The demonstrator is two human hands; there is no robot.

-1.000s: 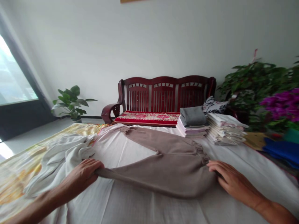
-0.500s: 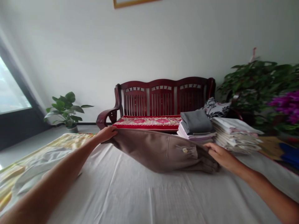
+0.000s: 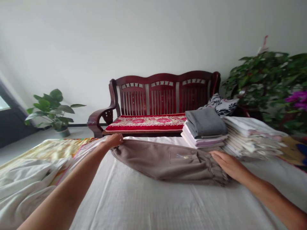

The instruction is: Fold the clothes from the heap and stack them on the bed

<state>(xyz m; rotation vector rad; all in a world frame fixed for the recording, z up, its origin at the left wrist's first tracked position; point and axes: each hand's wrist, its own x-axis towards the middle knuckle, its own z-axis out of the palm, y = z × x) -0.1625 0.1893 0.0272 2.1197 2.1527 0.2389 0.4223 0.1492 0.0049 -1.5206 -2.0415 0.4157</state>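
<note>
A pair of taupe trousers (image 3: 153, 163), folded lengthwise, stretches between my two hands over a white sheet (image 3: 134, 204). My left hand (image 3: 115, 141) is closed on the end at the left. At the gathered waistband on the right, my right hand (image 3: 222, 161) grips the upper edge. A seam line and a small pale flower decoration (image 3: 184, 156) show near that waistband. The lower edge of the trousers appears to rest on the sheet. Just behind my right hand stands a pile of folded clothes with a dark grey garment (image 3: 206, 123) on top.
Another stack of folded light cloths (image 3: 254, 137) stands at the right. Crumpled white fabric (image 3: 26, 188) lies on a yellow patterned cloth (image 3: 59, 150) to the left. Behind are a dark red wooden bench (image 3: 163, 99), a patterned cushion (image 3: 220, 103) and a potted plant (image 3: 55, 110).
The trousers have come down toward the sheet and now hang flatter, with both hands still gripping them. The view has turned slightly right and tilted down.
</note>
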